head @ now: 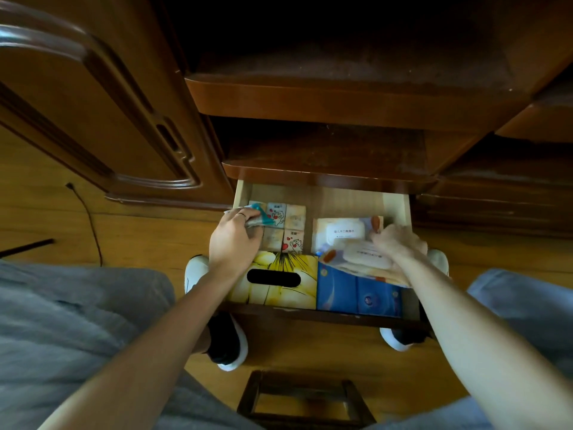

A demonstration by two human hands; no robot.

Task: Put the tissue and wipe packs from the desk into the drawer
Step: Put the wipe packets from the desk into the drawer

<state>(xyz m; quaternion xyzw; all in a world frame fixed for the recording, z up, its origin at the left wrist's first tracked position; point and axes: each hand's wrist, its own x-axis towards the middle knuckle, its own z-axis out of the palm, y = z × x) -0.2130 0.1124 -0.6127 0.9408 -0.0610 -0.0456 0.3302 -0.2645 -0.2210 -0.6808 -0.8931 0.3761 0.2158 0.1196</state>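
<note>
My left hand (234, 235) is curled round a small teal-edged tissue pack (257, 216), holding it at the back left corner of the open drawer (400, 209). My right hand (397, 243) rests fingers-down on a white wipe pack (366, 259); whether it grips the pack I cannot tell. That pack lies tilted over a second wipe pack (341, 232) and the blue tissue packs (356, 294) at front right. Small cartoon-printed pocket packs (285, 226) sit in rows beside my left hand. A yellow tissue box (279, 293) fills the front left. The drawer is nearly full. Wooden floor (310, 346) and my shoes lie beneath.
</note>
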